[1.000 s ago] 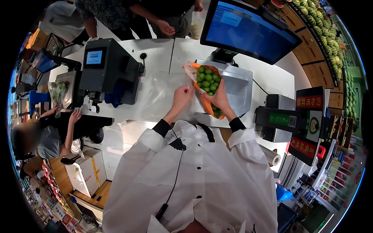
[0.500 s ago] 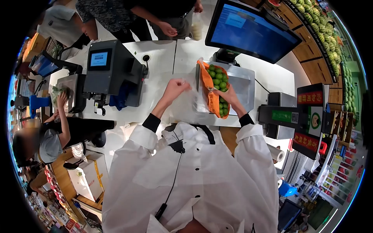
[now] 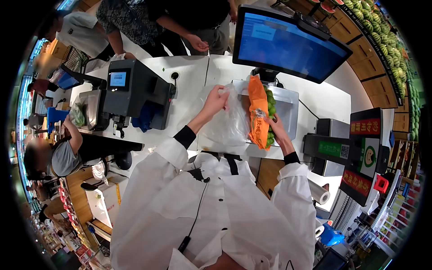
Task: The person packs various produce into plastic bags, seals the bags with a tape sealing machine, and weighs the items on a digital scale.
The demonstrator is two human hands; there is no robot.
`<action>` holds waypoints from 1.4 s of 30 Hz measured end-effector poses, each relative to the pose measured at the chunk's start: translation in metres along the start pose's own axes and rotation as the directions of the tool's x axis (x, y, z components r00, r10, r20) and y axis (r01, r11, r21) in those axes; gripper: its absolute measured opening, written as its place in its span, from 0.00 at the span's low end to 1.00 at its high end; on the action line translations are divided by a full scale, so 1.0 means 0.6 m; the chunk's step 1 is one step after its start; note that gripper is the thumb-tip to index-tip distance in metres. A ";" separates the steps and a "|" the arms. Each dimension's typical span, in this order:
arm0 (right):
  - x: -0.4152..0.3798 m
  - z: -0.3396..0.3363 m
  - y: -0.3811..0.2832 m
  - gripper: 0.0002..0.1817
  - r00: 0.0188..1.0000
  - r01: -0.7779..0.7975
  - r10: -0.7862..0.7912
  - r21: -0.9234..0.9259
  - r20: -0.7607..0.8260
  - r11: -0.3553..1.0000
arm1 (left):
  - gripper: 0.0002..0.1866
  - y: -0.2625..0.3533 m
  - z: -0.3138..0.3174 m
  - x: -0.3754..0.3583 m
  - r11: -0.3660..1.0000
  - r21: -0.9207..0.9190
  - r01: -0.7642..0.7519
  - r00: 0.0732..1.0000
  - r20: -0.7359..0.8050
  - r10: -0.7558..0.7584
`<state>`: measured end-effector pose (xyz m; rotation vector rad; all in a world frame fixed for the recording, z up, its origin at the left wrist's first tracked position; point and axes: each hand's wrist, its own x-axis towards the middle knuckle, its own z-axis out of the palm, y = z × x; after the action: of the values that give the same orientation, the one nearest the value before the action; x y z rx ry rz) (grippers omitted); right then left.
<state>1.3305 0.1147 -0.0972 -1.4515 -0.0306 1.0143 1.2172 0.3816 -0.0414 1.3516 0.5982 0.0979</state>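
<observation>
your left hand [image 3: 218, 100]: pinching clear plastic bag [image 3: 231, 120] | your right hand [image 3: 278, 130]: grasping orange bag [image 3: 258, 112] of green fruit [image 3: 271, 104] by metal tray [image 3: 288, 108]

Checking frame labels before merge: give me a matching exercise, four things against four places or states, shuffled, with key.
Things
1. Orange bag
2. Clear plastic bag
3. Large monitor
4. Right hand

Places or states
A. Blue screen lit, standing behind the metal platform
B. Fingers against the filled bag, at its right side
C. See-through, crumpled, at the left hand
D. Over the platform, round green fruit showing along its right side

Pairs: 1-D, 2-C, 3-A, 4-B
</observation>
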 end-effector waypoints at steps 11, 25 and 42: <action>-0.076 -0.096 -0.021 0.36 0.992 0.071 -0.060 0.099 -0.109 0.993 | 0.16 0.047 0.104 0.067 0.959 0.282 -0.020 1.000 0.002 0.020; -0.182 0.018 -0.036 0.35 0.997 -0.057 0.049 0.133 0.066 0.989 | 0.22 0.165 0.135 0.099 0.768 0.616 -0.173 0.953 0.302 -0.027; -0.063 0.130 -0.020 0.32 0.963 0.266 -0.262 0.065 -0.068 0.962 | 0.10 0.103 0.166 -0.036 0.583 0.660 -0.474 0.880 0.376 0.290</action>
<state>1.2689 0.1568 -0.0517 -1.3677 -0.1392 0.7465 1.2613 0.2999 0.0331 2.2611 0.1017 0.0479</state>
